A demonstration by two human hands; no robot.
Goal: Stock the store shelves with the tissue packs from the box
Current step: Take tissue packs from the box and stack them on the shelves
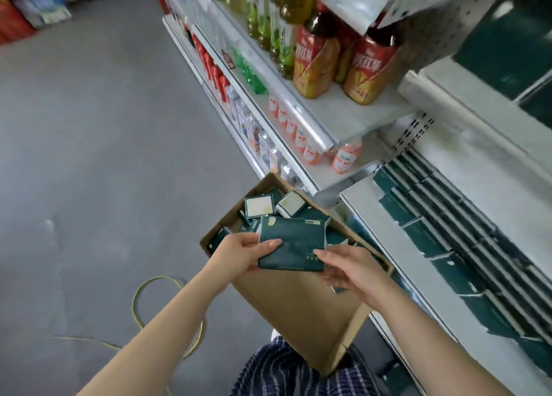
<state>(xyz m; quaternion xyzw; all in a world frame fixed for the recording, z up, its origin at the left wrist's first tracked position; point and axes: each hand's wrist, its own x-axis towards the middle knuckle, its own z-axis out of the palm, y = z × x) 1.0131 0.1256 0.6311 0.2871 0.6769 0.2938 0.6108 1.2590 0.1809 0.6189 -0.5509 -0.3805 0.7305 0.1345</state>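
Observation:
A brown cardboard box stands open on the floor by my legs, with several dark green tissue packs lying loose inside. Above the box I hold a small stack of dark green tissue packs between both hands. My left hand grips the stack's left edge, thumb on top. My right hand pinches its lower right corner. To the right, a white shelf carries rows of the same green packs laid flat.
Higher shelves hold orange-labelled drink bottles, green bottles and small white-and-orange bottles. A yellow cord loops on the grey floor at the left. Stacked goods stand at the far left.

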